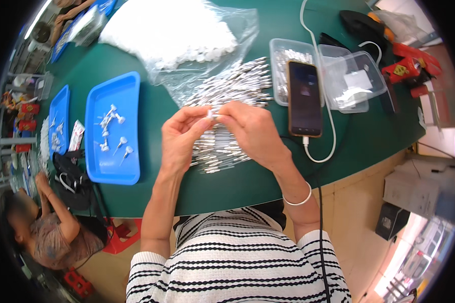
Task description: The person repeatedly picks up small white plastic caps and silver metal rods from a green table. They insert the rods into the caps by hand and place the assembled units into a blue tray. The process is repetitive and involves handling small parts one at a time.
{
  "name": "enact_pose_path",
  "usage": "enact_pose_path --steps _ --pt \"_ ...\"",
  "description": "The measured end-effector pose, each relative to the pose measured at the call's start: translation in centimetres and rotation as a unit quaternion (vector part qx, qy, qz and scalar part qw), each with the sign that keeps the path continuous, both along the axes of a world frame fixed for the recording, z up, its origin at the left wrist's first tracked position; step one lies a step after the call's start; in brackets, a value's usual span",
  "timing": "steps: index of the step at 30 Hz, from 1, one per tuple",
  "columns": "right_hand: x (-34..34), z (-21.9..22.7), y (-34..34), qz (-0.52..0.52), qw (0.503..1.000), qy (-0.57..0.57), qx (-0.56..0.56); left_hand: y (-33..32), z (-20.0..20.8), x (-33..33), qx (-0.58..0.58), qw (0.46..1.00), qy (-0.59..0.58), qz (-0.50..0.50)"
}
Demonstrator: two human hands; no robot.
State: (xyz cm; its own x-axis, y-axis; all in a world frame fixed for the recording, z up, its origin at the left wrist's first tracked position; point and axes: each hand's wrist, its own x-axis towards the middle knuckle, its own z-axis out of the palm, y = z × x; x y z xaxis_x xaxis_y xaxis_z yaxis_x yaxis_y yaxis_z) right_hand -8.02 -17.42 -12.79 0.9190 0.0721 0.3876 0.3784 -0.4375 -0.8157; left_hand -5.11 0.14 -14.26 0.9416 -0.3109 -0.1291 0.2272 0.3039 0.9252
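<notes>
My left hand (181, 136) and my right hand (253, 132) meet above the green table (156, 182), pinching one small white-and-metal part (212, 115) between their fingertips. Right beneath them lies a big heap of thin silver metal pins (227, 101). To the left stands a blue tray (114, 126) with several finished white-tipped pieces (114, 134) scattered in it. A clear plastic bag of small white caps (172, 33) lies behind the pin heap.
A phone (304, 98) on a white cable lies right of my hands, beside clear plastic boxes (351, 81). Red and black tools (407, 63) sit far right. Another blue tray (59, 118) is further left. Another person (45, 227) sits low at the left.
</notes>
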Motion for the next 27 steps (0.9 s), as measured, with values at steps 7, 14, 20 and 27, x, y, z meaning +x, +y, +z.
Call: enact_pose_path --steps 7,14,20,27 --pt "0.1 0.2 -0.4 0.047 0.995 0.053 0.064 0.2 0.2 0.0 -0.024 0.999 -0.013 -0.036" --pt "0.0 0.6 0.4 0.031 0.994 0.067 0.075 0.4 0.0 -0.2 -0.031 0.998 -0.040 -0.030" --pt "-0.1 -0.2 0.9 0.007 0.998 0.006 0.061 -0.1 0.5 -0.5 -0.047 0.995 -0.089 -0.020" --pt "-0.2 -0.6 0.8 0.103 0.944 0.152 0.273 -0.1 1.6 -1.0 -0.004 0.980 -0.197 0.001"
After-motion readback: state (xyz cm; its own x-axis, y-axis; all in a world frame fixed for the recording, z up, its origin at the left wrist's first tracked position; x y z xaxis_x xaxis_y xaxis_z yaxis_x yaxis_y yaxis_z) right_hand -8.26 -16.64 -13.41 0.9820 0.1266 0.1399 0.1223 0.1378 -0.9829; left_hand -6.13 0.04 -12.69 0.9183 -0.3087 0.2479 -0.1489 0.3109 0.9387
